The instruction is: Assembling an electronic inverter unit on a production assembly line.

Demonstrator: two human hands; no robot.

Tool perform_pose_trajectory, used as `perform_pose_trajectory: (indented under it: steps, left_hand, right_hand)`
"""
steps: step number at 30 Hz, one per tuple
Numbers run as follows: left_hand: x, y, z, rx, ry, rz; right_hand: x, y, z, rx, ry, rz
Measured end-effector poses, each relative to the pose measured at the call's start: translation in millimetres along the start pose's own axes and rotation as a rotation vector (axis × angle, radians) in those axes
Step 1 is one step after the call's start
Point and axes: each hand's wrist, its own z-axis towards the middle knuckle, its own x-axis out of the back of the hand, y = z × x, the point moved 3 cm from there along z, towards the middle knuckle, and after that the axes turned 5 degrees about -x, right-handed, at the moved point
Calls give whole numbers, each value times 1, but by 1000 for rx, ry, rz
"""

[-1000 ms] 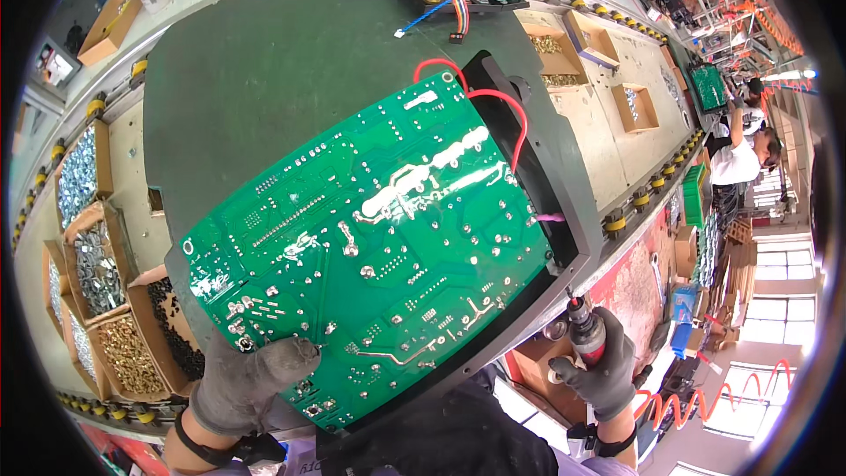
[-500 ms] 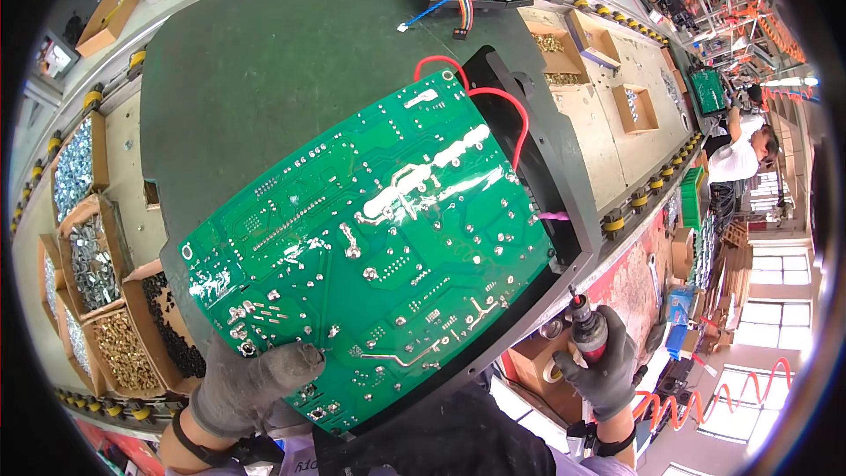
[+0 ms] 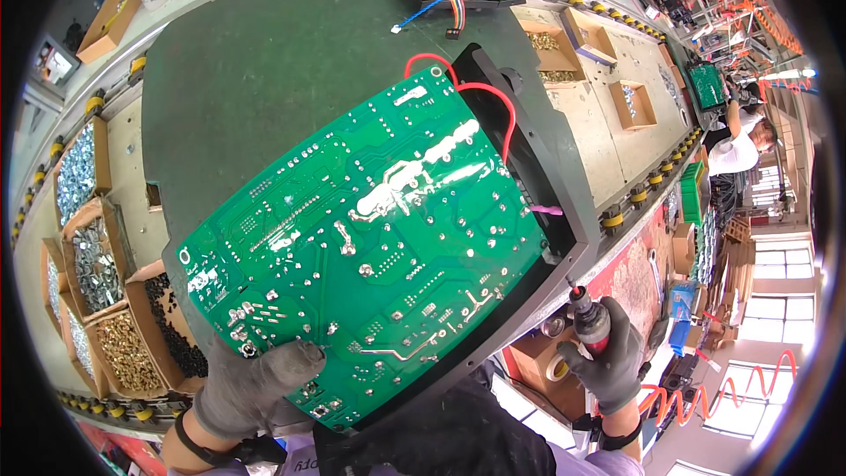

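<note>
1. The green circuit board (image 3: 370,247) lies solder side up over a black housing (image 3: 538,185) on the dark green mat (image 3: 264,62). Its long axis runs on a diagonal from the near-left corner up to the far-right corner, where the red wires (image 3: 493,106) loop over the edge.
2. The left hand (image 3: 256,388), gloved in grey, sits at the near-left corner of the board. Its fingers are closed down on that corner, with the thumb pressed on the top face (the underside fingers are hidden, so I cannot tell how far they wrap).
3. The right hand (image 3: 608,361), also gloved, is wrapped tight around a red-and-black powered screwdriver (image 3: 586,317). The bit points up and left toward the near-right edge of the housing.
4. Key relation: the bit tip stands just beside the housing's right rim, apart from the board itself. The board lies up and to the left of the tool, so the right hand is nearer that rim and the left hand nearer the opposite corner.
5. Whether the bit touches the rim cannot be told.
6. Cardboard bins of screws (image 3: 97,256) stand at the left, near the left hand.
</note>
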Motion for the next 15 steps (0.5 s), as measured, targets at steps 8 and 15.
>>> perform_pose_trajectory:
  steps: [8, 15]
  left_hand:
    - [-7, 8, 0, -763, -273, 1331]
    - [-9, -1, 2, -14, -106, -48]
  right_hand:
    - [1, 5, 3, 17, 6, -33]
    - [2, 11, 7, 143, 81, -143]
